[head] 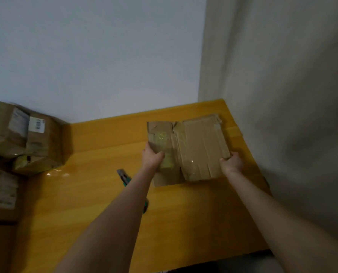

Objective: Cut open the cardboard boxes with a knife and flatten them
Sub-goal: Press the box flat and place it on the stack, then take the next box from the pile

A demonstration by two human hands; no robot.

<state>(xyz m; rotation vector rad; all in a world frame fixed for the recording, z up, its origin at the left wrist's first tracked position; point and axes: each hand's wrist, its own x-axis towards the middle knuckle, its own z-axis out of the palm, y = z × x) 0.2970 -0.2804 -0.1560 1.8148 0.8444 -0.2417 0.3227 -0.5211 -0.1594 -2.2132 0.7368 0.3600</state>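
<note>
A flattened cardboard box [197,142], brown with strips of clear tape, lies at the far right of the yellow wooden table [97,194]. My left hand [151,156] grips its left part, thumb on top of the taped flap. My right hand [232,162] holds its near right corner. A utility knife [124,177] with a grey blade end and green body lies on the table to the left of my left forearm, which hides its rear part.
Several uncut cardboard boxes [24,136] with white labels are piled at the table's left side against the white wall. A grey curtain [282,95] hangs along the table's right edge. The table's near edge runs at the bottom right.
</note>
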